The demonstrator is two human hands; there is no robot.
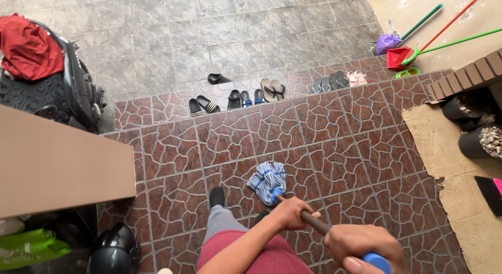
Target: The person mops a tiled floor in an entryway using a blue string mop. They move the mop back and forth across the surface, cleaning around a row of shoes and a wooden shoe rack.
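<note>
We are holding a mop (293,203) by its brown handle, both hands on the shaft. Our left hand (290,214) is gripping lower down, fingers clenched around the wood, while our right hand (361,245) is wrapping the upper end near the blue cap (377,261), fingers likewise closed on it. The blue-and-white string head (267,181) is lying on the reddish stone-pattern floor tiles (340,143), just ahead of our dark-socked foot (216,196). We are judging the handle stiff and light, while the string head looks soft, floppy and probably heavier if wet, so it should drag rather than slide; two spaced grips on the shaft seem the sensible hold. A row of sandals (261,93) is sitting along the step edge, well apart from the mop. Brooms and a red dustpan (400,57) are leaning at the far wall, cardboard (449,164) is lying to the right, and a black helmet (114,250) is resting at lower left.
</note>
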